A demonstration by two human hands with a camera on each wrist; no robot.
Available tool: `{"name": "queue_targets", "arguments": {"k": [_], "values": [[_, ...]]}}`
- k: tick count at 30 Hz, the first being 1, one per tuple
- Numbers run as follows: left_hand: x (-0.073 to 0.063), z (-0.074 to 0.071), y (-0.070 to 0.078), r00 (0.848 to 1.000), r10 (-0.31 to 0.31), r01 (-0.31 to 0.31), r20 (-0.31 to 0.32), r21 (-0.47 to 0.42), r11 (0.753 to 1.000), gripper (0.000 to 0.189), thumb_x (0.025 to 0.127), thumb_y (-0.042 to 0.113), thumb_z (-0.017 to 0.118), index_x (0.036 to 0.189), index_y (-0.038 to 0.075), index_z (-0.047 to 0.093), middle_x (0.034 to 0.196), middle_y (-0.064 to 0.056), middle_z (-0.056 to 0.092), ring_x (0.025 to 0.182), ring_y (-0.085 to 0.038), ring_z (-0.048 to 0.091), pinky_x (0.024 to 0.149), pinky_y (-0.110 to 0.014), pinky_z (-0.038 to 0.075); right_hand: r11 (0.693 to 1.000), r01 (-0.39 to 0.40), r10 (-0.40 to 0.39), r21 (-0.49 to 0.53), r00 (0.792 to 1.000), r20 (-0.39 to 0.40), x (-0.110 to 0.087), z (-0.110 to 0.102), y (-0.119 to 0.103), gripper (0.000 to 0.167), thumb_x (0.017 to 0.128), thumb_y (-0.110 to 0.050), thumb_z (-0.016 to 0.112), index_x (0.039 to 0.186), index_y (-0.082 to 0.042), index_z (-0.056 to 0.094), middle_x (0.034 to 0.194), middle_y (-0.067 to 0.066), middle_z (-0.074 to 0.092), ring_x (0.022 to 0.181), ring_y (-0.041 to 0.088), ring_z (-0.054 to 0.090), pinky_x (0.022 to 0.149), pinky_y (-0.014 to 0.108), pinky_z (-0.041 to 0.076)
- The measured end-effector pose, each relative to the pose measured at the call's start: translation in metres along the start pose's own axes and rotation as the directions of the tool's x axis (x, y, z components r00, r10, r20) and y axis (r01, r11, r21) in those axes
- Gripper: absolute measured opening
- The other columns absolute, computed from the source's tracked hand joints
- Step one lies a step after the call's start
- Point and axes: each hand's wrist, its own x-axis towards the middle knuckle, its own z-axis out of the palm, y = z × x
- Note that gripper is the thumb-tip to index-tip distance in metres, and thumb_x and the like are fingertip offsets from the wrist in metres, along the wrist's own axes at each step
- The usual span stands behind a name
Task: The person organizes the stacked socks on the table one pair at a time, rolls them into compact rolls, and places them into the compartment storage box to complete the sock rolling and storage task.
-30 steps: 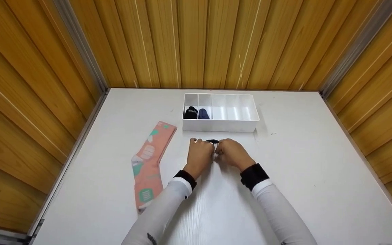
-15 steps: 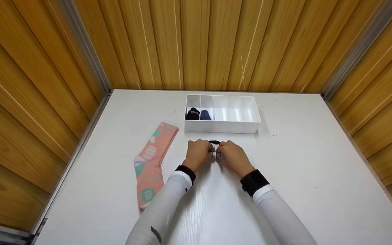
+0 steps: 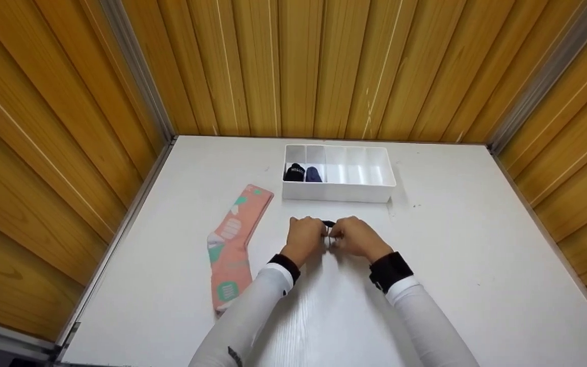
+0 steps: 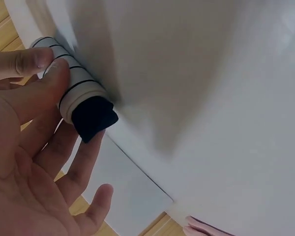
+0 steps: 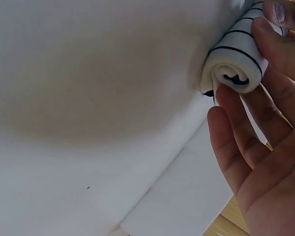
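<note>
Both hands hold a rolled white sock with thin dark stripes, low over the table in front of the box. My left hand [image 3: 305, 237] pinches one end of the rolled sock [image 4: 79, 77] between thumb and fingers. Out of that end sticks a dark navy flap [image 4: 93, 118]. At the other end, my right hand [image 3: 361, 238] grips the roll with its thumb on top and fingertips beneath. The spiral of the rolled fabric [image 5: 231, 76] shows in the right wrist view. To the left lies a flat pink sock [image 3: 237, 243] with green and white patches.
A white divided box [image 3: 339, 192] stands beyond the hands. Its two leftmost compartments hold a black rolled sock [image 3: 294, 174] with white lettering and a navy rolled sock [image 3: 313, 175]. Wood-patterned walls [image 3: 293, 71] border the white table [image 3: 477, 229] at the back and sides.
Both hands have drawn slightly back from the box, still holding the striped sock. The head view has shifted a little, so the scene sits further right and lower. The pink sock lies unmoved.
</note>
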Motion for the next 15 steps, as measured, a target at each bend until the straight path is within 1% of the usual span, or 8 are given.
{"name": "queue_targets", "arguments": {"k": [2, 4, 7, 11, 13, 15], "values": [[0.002, -0.002, 0.002, 1.0, -0.009, 0.009, 0.011, -0.005, 1.0, 0.018, 0.088, 0.016, 0.073, 0.091, 0.03, 0.084, 0.089, 0.003, 0.079, 0.089, -0.021, 0.073, 0.084, -0.047, 0.049, 1.0, 0.003, -0.003, -0.024, 1.0, -0.017, -0.003, 0.0, 0.0, 0.014, 0.075, -0.008, 0.083, 0.089, -0.012, 0.081, 0.082, 0.0, 0.071, 0.077, 0.015, 0.059, 0.074, 0.036, 0.05], [0.002, -0.001, 0.003, 1.0, -0.01, 0.011, 0.02, -0.01, 1.0, 0.015, 0.086, 0.018, 0.075, 0.09, 0.029, 0.084, 0.089, 0.002, 0.079, 0.089, -0.022, 0.073, 0.084, -0.048, 0.05, 0.998, 0.015, -0.018, -0.063, 0.999, -0.04, -0.007, 0.002, 0.0, 0.016, 0.075, -0.01, 0.084, 0.09, -0.012, 0.08, 0.085, 0.0, 0.07, 0.079, 0.016, 0.058, 0.075, 0.036, 0.049], [0.002, 0.001, 0.003, 0.999, -0.017, 0.019, 0.044, -0.036, 0.999, 0.013, 0.084, 0.019, 0.077, 0.09, 0.028, 0.084, 0.09, 0.001, 0.079, 0.089, -0.022, 0.073, 0.083, -0.048, 0.049, 0.991, 0.029, -0.04, -0.131, 0.996, -0.077, -0.013, 0.005, 0.0, 0.019, 0.074, -0.015, 0.088, 0.09, -0.013, 0.078, 0.087, -0.001, 0.067, 0.081, 0.017, 0.055, 0.073, 0.034, 0.048], [0.002, 0.002, 0.001, 0.997, -0.032, 0.036, 0.069, -0.07, 0.997, 0.012, 0.081, 0.024, 0.081, 0.092, 0.029, 0.084, 0.093, 0.002, 0.079, 0.09, -0.021, 0.072, 0.085, -0.048, 0.048, 0.982, 0.047, -0.067, -0.183, 0.992, -0.103, -0.014, 0.006, 0.0, 0.018, 0.073, -0.017, 0.09, 0.087, -0.016, 0.079, 0.085, -0.004, 0.066, 0.079, 0.015, 0.054, 0.069, 0.031, 0.048], [0.002, 0.002, 0.0, 0.998, -0.033, 0.036, 0.054, -0.058, 0.998, 0.012, 0.081, 0.029, 0.083, 0.093, 0.029, 0.084, 0.095, 0.003, 0.078, 0.092, -0.022, 0.071, 0.086, -0.05, 0.048, 0.981, 0.05, -0.07, -0.187, 0.992, -0.104, -0.012, 0.005, 0.0, 0.017, 0.073, -0.017, 0.089, 0.087, -0.018, 0.081, 0.085, -0.005, 0.067, 0.078, 0.015, 0.055, 0.068, 0.031, 0.048], [-0.001, 0.002, 0.001, 1.0, -0.022, 0.023, 0.021, -0.007, 1.0, 0.012, 0.083, 0.031, 0.081, 0.094, 0.026, 0.083, 0.099, 0.003, 0.077, 0.096, -0.024, 0.069, 0.089, -0.051, 0.048, 0.983, 0.048, -0.067, -0.175, 0.992, -0.103, -0.01, 0.005, 0.0, 0.017, 0.073, -0.015, 0.089, 0.088, -0.019, 0.082, 0.085, -0.005, 0.068, 0.078, 0.016, 0.056, 0.068, 0.032, 0.049]]}}
